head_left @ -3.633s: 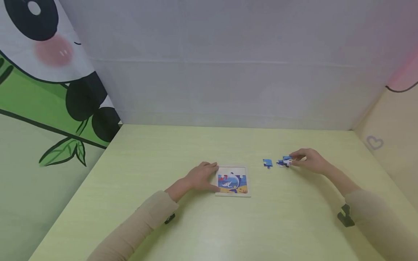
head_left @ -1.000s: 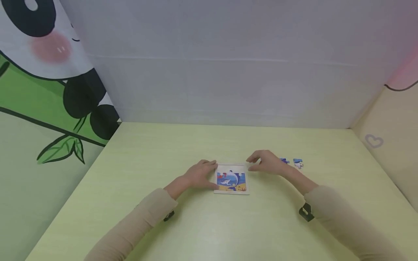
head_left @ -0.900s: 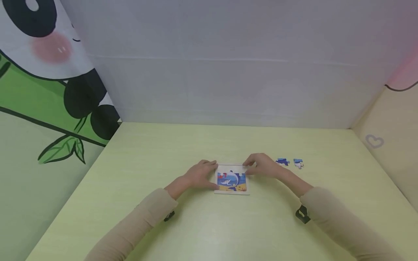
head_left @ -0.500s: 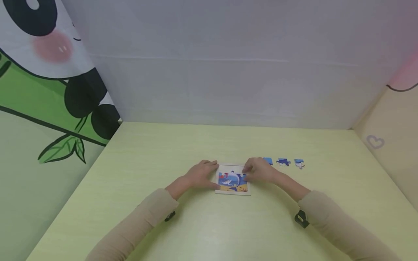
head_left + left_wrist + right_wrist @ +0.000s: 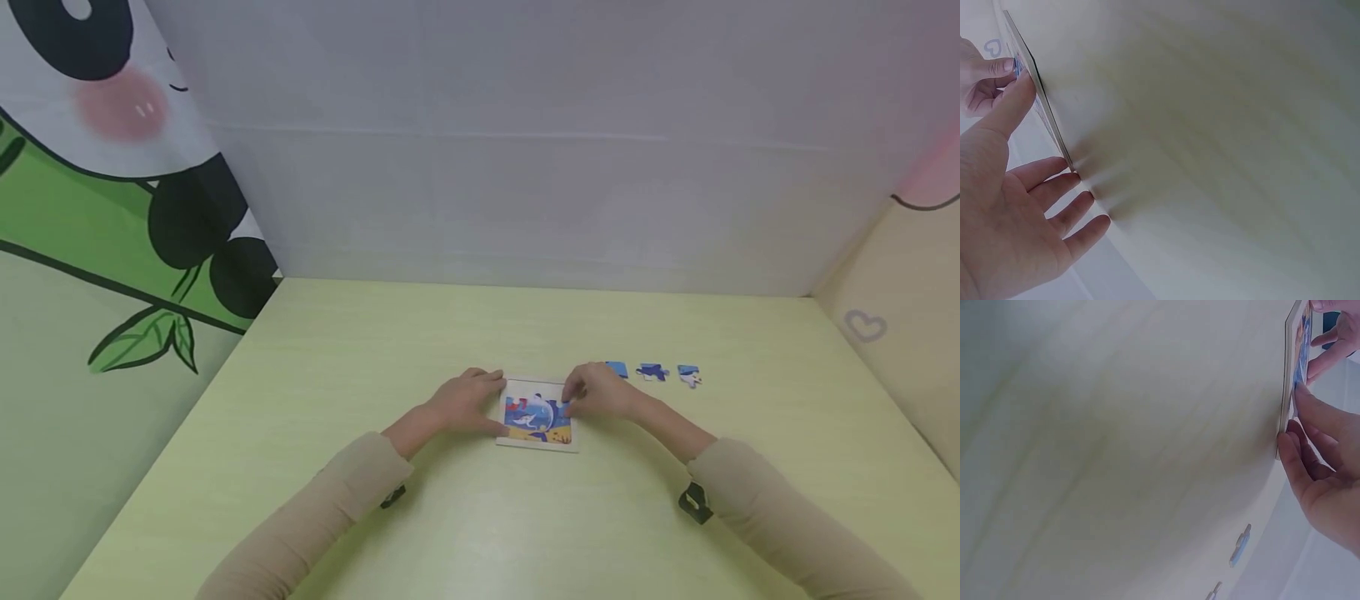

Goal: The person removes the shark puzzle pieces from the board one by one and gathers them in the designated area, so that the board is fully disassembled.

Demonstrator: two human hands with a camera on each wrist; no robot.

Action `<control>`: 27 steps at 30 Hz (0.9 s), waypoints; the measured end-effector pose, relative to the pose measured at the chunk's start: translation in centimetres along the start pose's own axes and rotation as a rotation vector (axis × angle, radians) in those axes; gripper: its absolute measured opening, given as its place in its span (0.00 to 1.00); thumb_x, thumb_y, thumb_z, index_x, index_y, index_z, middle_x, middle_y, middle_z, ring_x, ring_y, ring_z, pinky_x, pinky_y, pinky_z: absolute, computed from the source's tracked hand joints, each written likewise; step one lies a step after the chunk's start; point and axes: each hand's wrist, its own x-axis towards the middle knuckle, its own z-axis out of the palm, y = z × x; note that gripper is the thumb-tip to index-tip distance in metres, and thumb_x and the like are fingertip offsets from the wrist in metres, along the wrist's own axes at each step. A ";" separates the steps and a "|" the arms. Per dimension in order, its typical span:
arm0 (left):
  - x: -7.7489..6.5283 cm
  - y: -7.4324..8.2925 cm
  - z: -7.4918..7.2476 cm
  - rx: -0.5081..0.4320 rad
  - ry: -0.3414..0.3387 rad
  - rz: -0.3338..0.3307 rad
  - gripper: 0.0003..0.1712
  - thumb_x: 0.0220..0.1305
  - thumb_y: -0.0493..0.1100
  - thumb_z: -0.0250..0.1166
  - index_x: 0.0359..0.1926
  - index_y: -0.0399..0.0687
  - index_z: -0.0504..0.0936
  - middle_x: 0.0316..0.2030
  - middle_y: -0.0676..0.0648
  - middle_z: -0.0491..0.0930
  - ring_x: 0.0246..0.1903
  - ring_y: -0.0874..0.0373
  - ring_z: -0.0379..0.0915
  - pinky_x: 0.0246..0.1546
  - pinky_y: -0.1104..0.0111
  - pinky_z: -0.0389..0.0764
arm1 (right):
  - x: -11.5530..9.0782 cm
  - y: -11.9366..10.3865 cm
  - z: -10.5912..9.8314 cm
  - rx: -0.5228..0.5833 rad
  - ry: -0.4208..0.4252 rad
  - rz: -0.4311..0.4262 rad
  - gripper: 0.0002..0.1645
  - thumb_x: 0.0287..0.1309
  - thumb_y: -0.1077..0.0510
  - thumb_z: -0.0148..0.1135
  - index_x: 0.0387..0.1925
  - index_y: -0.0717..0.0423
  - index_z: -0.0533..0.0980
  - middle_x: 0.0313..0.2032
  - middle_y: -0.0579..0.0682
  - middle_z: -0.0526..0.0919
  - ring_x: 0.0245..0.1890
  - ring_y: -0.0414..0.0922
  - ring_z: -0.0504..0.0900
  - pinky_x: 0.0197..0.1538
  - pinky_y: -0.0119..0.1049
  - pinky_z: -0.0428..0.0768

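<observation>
A square jigsaw puzzle (image 5: pixel 534 414) of sea animals lies in a shallow white tray (image 5: pixel 531 386) on the table. Its lower part is filled with pieces, while the top strip shows bare white. My left hand (image 5: pixel 459 406) rests along the tray's left side, fingers fairly straight; in the left wrist view the fingertips (image 5: pixel 1100 222) meet the table beside the tray's edge. On the opposite side, my right hand (image 5: pixel 600 392) grips the puzzle's right edge. The right wrist view has its thumb (image 5: pixel 1316 409) on the printed face and curled fingers at the tray's rim.
To the right of the tray lie three loose puzzle pieces in a row: a blue one (image 5: pixel 617 369) partly behind the right hand, a dark blue one (image 5: pixel 652 372) and a blue-and-white one (image 5: pixel 689 376). A grey-white wall (image 5: pixel 540 208) stands behind the pale table (image 5: pixel 480 517).
My right hand has left the loose pieces, which now lie spread in a row, and moved left onto the puzzle's right edge. The left hand has stayed at the tray.
</observation>
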 end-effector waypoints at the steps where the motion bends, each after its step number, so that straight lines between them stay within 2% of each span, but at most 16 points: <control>1: 0.0 0.0 0.0 0.006 -0.001 -0.003 0.45 0.49 0.60 0.66 0.63 0.42 0.65 0.65 0.44 0.59 0.63 0.47 0.54 0.59 0.55 0.64 | 0.0 0.0 0.0 0.007 0.002 -0.012 0.06 0.43 0.63 0.69 0.26 0.58 0.79 0.28 0.47 0.80 0.29 0.40 0.75 0.35 0.32 0.76; 4: 0.0 0.1 0.0 0.021 -0.001 -0.008 0.45 0.49 0.61 0.66 0.63 0.42 0.65 0.65 0.45 0.59 0.63 0.47 0.54 0.59 0.55 0.64 | -0.1 0.2 0.0 0.027 0.008 -0.056 0.06 0.43 0.65 0.69 0.26 0.60 0.79 0.25 0.48 0.80 0.27 0.39 0.75 0.32 0.30 0.75; 7: 0.1 0.1 0.1 0.041 0.000 -0.011 0.45 0.49 0.62 0.66 0.63 0.43 0.65 0.65 0.45 0.60 0.63 0.47 0.54 0.58 0.55 0.64 | -0.1 0.4 0.1 0.063 0.014 -0.086 0.08 0.43 0.66 0.68 0.29 0.63 0.79 0.26 0.49 0.80 0.27 0.39 0.76 0.32 0.28 0.76; 12: 0.1 0.1 0.2 0.039 0.002 -0.012 0.45 0.49 0.62 0.66 0.63 0.43 0.65 0.65 0.45 0.60 0.63 0.47 0.54 0.58 0.54 0.65 | -0.1 0.6 0.2 0.114 0.006 -0.050 0.15 0.41 0.67 0.69 0.36 0.65 0.78 0.29 0.48 0.81 0.30 0.40 0.77 0.34 0.28 0.78; 18: 0.2 0.2 0.2 0.042 -0.001 -0.016 0.45 0.48 0.62 0.66 0.63 0.43 0.65 0.65 0.45 0.60 0.63 0.47 0.54 0.58 0.54 0.65 | -0.3 0.4 0.5 0.082 0.005 -0.009 0.18 0.39 0.66 0.70 0.37 0.64 0.79 0.30 0.47 0.81 0.31 0.40 0.75 0.36 0.30 0.76; 27: 0.2 0.2 0.2 0.045 0.008 0.009 0.42 0.48 0.60 0.67 0.59 0.42 0.69 0.65 0.43 0.60 0.62 0.46 0.55 0.56 0.53 0.67 | 0.1 0.2 0.7 0.037 -0.019 0.005 0.14 0.44 0.67 0.67 0.38 0.60 0.80 0.36 0.50 0.81 0.36 0.42 0.77 0.41 0.36 0.77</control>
